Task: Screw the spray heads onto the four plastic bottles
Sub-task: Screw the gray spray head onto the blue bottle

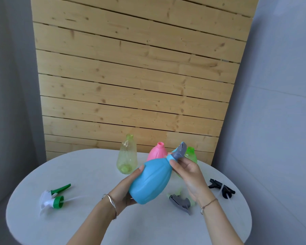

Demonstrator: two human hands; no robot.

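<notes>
My left hand [125,190] cups the base of a blue bottle [150,181], held tilted above the table with its neck pointing up and right. My right hand [187,175] pinches the blue collar of a grey spray head [181,150] sitting on that neck. Behind stand a clear yellow-green bottle [127,156], a pink bottle [157,152] and a green bottle [191,153], all with bare necks. Loose on the table lie a white-and-green spray head [54,197], a grey spray head [181,203] and a black spray head [221,188].
A round white table [88,174] carries everything. A wooden slat panel [131,76] leans upright just behind it, between grey walls. The green bottle is partly hidden behind my right hand and the blue bottle.
</notes>
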